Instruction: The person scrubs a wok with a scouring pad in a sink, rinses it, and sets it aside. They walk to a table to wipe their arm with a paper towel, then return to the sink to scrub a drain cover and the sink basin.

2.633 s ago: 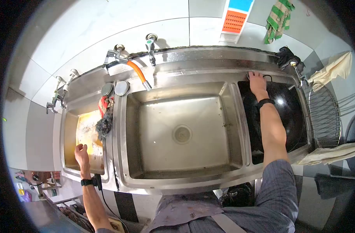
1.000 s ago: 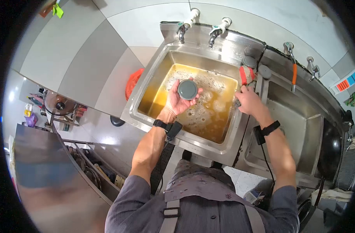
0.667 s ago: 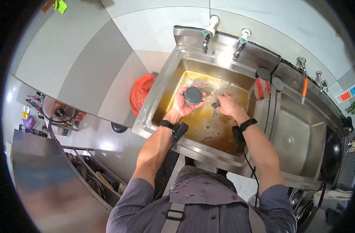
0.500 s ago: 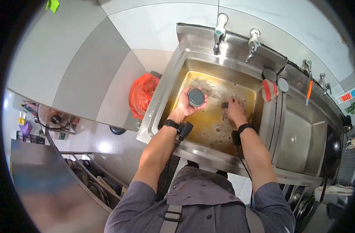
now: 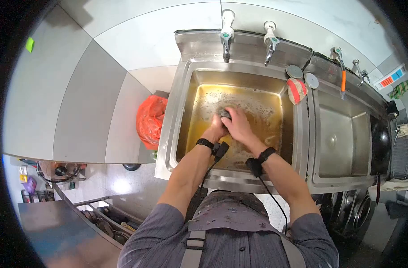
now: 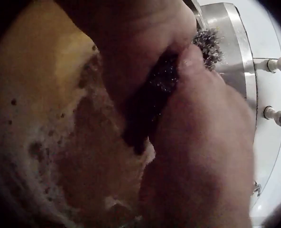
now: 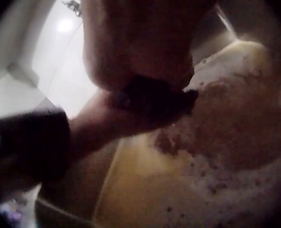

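Observation:
Over the left sink (image 5: 171,129), which holds murky yellow-brown water with foam, both hands meet. The right hand (image 5: 238,125) grips a dark steel wool scrubber (image 5: 224,113) and presses it down onto the left palm. Below it, the left hand (image 5: 218,127) is turned up, cupping the round grey lid seen there in earlier frames; scrubber and fingers now cover the lid. In the left wrist view, frayed strands of the steel wool (image 6: 209,49) stick out past the thumb. Dark shadow fills the contact in the right wrist view.
A red-and-beige cloth (image 5: 297,91) and two round lids (image 5: 294,71) lie on the ledge between the sinks. Taps (image 5: 226,40) hang over the back edge. To the right are a second sink (image 5: 342,179) and a black wok (image 5: 380,143); a red bag (image 5: 151,120) is left.
The right hand dipped the steel wool scrubber into the water, then moved left onto the lid in the left hand. Earlier, the right hand was at the wok and the head faced further right.

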Tool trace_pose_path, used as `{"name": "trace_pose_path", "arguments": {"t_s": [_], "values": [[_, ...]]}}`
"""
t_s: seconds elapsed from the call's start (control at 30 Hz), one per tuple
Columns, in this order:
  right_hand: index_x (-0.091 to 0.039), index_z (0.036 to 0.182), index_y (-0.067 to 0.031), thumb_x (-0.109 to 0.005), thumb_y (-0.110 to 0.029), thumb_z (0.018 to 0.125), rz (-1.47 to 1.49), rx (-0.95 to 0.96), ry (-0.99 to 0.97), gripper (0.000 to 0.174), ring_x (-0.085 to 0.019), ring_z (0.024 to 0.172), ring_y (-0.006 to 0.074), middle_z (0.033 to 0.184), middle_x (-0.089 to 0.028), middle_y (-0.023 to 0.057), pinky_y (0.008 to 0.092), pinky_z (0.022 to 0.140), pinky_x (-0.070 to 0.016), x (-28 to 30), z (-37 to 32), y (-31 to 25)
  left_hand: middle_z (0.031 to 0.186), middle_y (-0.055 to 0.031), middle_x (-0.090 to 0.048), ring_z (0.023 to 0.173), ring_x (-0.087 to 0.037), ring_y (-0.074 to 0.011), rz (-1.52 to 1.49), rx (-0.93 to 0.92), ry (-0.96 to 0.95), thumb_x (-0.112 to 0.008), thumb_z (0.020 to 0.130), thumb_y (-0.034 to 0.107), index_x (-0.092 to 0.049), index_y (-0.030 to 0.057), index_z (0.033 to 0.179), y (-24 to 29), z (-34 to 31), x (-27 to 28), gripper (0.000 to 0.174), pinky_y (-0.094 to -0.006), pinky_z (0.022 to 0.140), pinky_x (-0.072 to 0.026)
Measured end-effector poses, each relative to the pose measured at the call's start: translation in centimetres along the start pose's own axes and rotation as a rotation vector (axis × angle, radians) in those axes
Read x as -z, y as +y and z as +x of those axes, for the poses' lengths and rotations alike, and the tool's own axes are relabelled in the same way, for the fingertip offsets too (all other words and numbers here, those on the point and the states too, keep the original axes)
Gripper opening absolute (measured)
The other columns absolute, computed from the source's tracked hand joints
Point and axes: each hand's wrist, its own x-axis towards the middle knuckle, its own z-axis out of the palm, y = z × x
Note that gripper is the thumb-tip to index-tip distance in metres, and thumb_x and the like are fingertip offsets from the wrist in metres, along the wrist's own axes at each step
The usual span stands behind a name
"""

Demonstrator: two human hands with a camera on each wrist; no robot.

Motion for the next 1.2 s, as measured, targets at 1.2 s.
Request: {"name": "trace_pose_path", "arguments": {"t_s": [1.2], "values": [[-0.054,0.133,0.0001,-0.069,-0.026,0.091,-0.019,-0.665,-0.043,0.052,-0.053,0.127,0.0448,0.141,-0.051,0.0277,0.0532,0.104,-0.0461,-0.5,3.5,13.5,0.103,-0.0181,-0.069,0.09,-0.067,-0.0364,-0.145,0.015,-0.071,-0.038,0.108,0.052,-0.058,0.0077,0.119,0.5,0.0,1.3,0.05,-0.0529,0.075,-0.0553]]}}
